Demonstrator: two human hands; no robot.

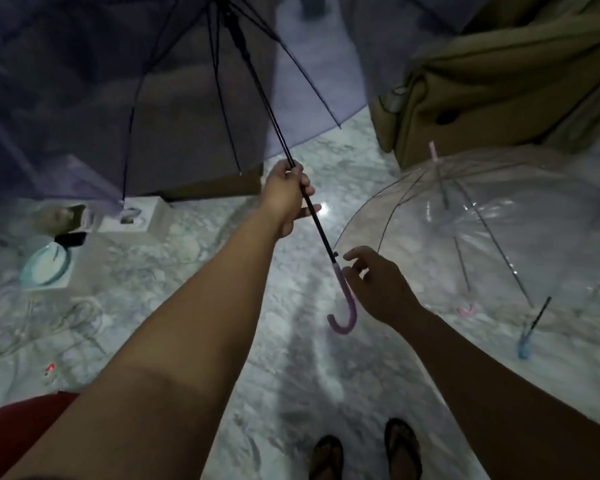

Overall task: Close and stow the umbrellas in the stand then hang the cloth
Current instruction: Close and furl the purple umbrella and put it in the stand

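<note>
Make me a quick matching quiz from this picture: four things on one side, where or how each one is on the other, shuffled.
Things:
1. left hand
2. right hand
3. clear umbrella
4. purple curved handle

States:
A. open, lying on the floor
B. gripping the dark shaft
C. hanging at the shaft's lower end
D. fingers spread beside the handle, not closed on it

Pairs: 1-B, 2-D, 3-A, 4-C

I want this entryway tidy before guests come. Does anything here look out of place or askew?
Yes. A clear umbrella lies open on its side on the marble floor, and loose cables sprawl at left. The purple umbrella is still open, its shaft in the left hand, the right hand at its handle.
</note>
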